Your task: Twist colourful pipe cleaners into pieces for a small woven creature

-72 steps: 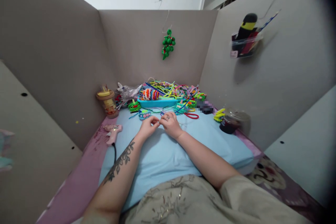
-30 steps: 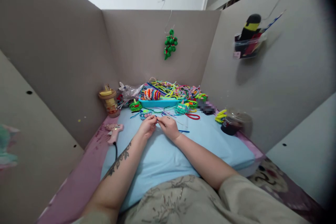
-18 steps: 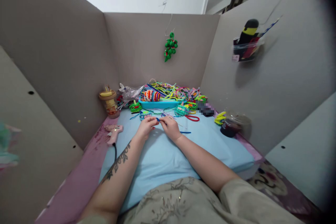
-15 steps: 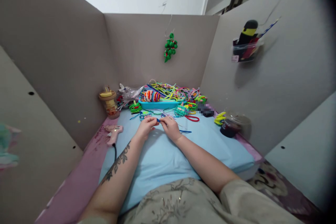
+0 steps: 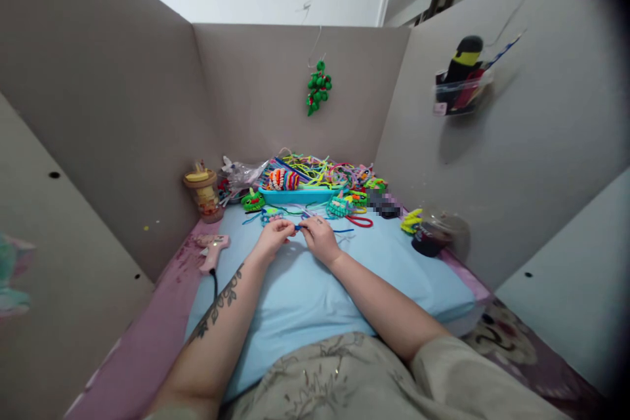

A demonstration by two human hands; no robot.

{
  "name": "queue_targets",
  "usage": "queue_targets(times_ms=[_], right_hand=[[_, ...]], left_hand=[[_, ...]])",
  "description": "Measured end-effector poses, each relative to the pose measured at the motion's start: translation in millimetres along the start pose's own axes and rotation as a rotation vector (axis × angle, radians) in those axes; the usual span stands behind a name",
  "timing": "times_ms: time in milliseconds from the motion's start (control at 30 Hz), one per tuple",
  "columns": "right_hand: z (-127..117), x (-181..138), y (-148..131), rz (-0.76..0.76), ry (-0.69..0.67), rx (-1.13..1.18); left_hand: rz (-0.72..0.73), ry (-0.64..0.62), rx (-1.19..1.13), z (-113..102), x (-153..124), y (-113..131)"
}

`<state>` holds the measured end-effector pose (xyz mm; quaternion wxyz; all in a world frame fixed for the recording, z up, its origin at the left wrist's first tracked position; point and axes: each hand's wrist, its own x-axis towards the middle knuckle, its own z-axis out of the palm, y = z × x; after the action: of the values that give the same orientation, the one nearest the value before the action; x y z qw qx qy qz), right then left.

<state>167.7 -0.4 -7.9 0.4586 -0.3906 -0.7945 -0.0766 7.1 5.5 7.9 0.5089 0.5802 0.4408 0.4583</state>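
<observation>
My left hand (image 5: 273,237) and my right hand (image 5: 319,236) meet fingertip to fingertip over a light blue pillow (image 5: 315,289). Both pinch a thin blue pipe cleaner (image 5: 298,228); its free end trails to the right of my right hand. Just beyond my hands lie small pipe-cleaner figures (image 5: 338,206) and a blue tray (image 5: 298,194) heaped with coloured pipe cleaners.
A pink glue gun (image 5: 213,250) lies at the pillow's left on a pink cloth. A lidded jar (image 5: 203,195) stands at the back left, a dark cup (image 5: 429,236) at the right. Grey panels wall the space in; a green ornament (image 5: 317,86) hangs on the back one.
A blue pipe cleaner now shows between my fingertips, where earlier my hands were bunched together. Its trailing end has shifted up beside my right hand. My hands stay in the same spot.
</observation>
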Motion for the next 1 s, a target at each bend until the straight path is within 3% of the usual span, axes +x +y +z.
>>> queue_targets(times_ms=[300, 400, 467, 567, 667, 767, 900, 1000], right_hand=[[-0.2, 0.1, 0.4, 0.018, -0.034, -0.005], [-6.0, 1.8, -4.2, 0.008, 0.04, -0.018], [-9.5, 1.9, -7.8, -0.008, 0.107, -0.022], [-8.8, 0.8, -10.3, -0.025, 0.094, 0.039], [-2.0, 0.9, -8.2, 0.107, 0.062, 0.18], [3.4, 3.3, -4.3, 0.267, 0.081, 0.333], [3.4, 5.6, -2.7, 0.297, 0.069, 0.407], [1.5, 5.5, -4.8, 0.284, 0.052, 0.405]], left_hand=[[0.053, 0.017, 0.13, 1.4, -1.0, 2.5], [0.09, 0.049, 0.183, 1.2, 0.6, 1.1], [0.074, 0.092, 0.125, 1.0, 1.4, 1.1], [0.0, 0.136, -0.105, 1.3, 1.8, 2.9], [-0.052, 0.117, -0.281, 3.2, 1.4, 4.4], [-0.044, 0.071, -0.28, 6.8, 0.5, 2.6], [-0.004, -0.032, -0.172, 11.6, -0.5, -2.7], [0.078, -0.014, -0.107, 12.3, -0.6, -3.6]])
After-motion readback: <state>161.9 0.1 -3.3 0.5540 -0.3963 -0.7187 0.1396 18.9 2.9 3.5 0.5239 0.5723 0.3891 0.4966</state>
